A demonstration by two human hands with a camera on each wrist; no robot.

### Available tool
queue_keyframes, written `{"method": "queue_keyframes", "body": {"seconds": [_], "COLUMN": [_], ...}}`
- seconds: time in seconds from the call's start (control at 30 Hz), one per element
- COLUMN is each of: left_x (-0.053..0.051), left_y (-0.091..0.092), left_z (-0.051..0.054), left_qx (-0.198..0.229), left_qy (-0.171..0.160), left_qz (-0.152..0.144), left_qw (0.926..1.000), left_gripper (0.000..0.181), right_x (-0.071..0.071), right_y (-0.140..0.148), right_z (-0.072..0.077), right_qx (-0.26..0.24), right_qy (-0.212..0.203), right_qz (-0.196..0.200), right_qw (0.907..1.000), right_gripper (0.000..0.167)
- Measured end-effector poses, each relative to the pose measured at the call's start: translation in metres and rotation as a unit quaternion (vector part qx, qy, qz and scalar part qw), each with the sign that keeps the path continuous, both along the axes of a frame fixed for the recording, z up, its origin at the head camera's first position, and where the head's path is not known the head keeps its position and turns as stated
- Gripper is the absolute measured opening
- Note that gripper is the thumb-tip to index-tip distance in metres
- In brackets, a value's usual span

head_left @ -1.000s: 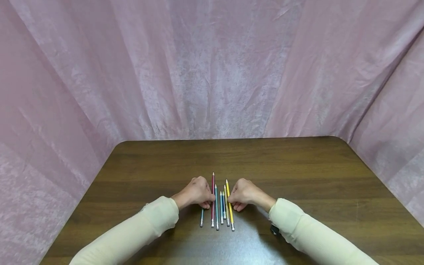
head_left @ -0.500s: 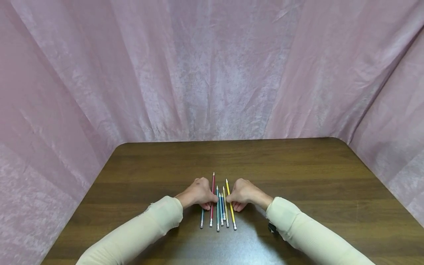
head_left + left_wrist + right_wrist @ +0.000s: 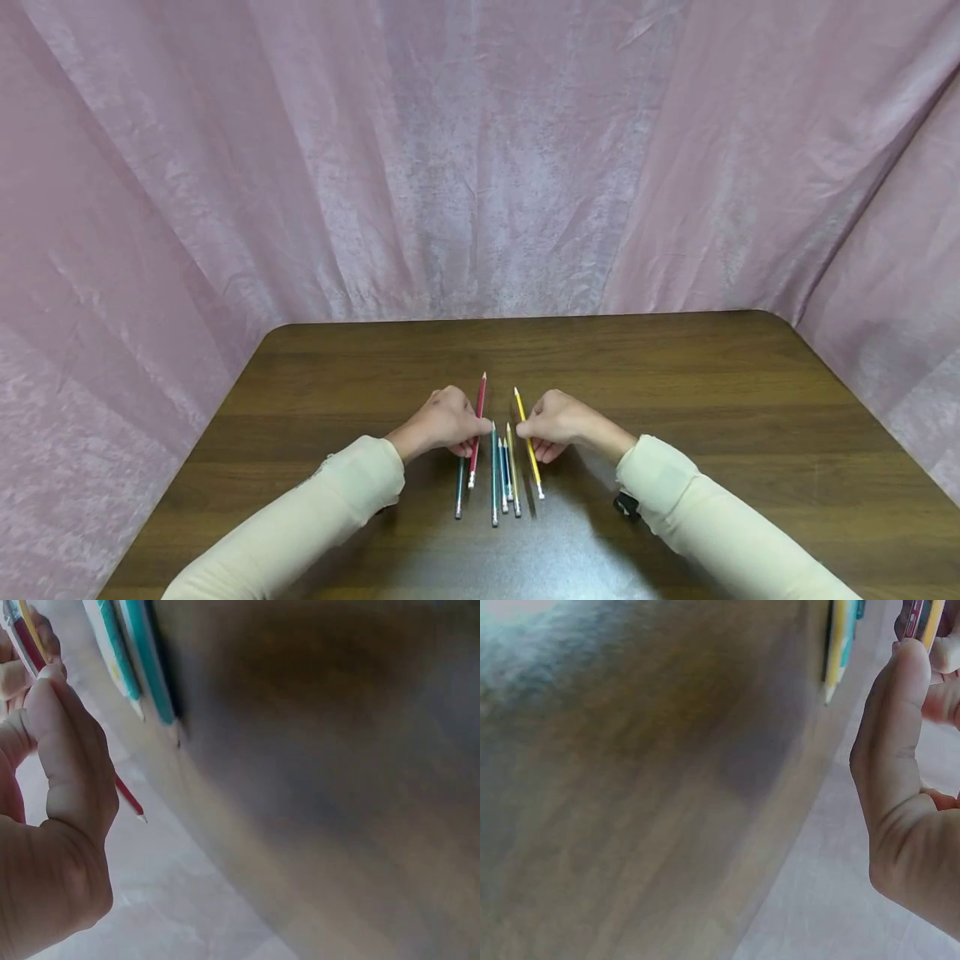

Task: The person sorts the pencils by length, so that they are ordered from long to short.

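In the head view my left hand [image 3: 452,421] pinches a red pencil [image 3: 481,398] between thumb and fingers, tilted with its tip away from me. The same red pencil [image 3: 130,799] pokes out past the hand in the left wrist view. Opposite, my right hand [image 3: 558,423] pinches a yellow pencil [image 3: 535,468], lifted a little above its shadow. Between the hands several pencils lie side by side, among them a teal pencil [image 3: 494,483] and a gold-yellow pencil [image 3: 515,483]. Another teal pencil [image 3: 459,496] lies partly hidden under the left hand.
The pencils lie on a brown wooden table [image 3: 645,367] with rounded far corners. Pink curtains [image 3: 480,167] hang behind the table and along both sides. A small dark object [image 3: 626,505] shows at the right cuff.
Both hands have risen and moved slightly away from me, lifting the red and yellow pencils off the row. The red one now tilts more, and the yellow one has shifted right.
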State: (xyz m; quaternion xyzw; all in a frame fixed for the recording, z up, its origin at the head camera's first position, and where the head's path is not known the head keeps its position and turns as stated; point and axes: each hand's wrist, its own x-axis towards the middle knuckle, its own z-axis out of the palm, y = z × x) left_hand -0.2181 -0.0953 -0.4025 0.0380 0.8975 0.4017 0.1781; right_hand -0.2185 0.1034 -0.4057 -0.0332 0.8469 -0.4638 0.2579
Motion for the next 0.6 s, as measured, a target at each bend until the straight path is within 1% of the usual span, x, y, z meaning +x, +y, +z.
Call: {"method": "queue_keyframes", "body": {"seconds": [0.17, 0.33, 0.47, 0.6], "left_x": [-0.006, -0.012, -0.018, -0.026], "left_y": [-0.010, -0.022, -0.030, -0.038], "left_z": [0.009, 0.019, 0.027, 0.033], "left_qx": [0.021, 0.017, 0.013, 0.025], "left_qy": [0.018, 0.027, 0.033, 0.038], "left_qz": [0.016, 0.031, 0.038, 0.044], "left_qw": [0.9995, 0.9990, 0.9987, 0.9980], "left_gripper": [0.016, 0.017, 0.017, 0.015], "right_x": [-0.004, -0.008, -0.013, -0.018], "right_y": [0.003, 0.005, 0.007, 0.007], "right_z": [0.008, 0.016, 0.024, 0.030], "right_qx": [-0.023, -0.053, -0.075, -0.095], "right_qy": [0.005, 0.014, 0.019, 0.021], "right_qz": [0.010, 0.010, 0.002, -0.012], "right_qw": [0.9997, 0.9984, 0.9970, 0.9952], "right_gripper": [0.013, 0.007, 0.013, 0.017]}}
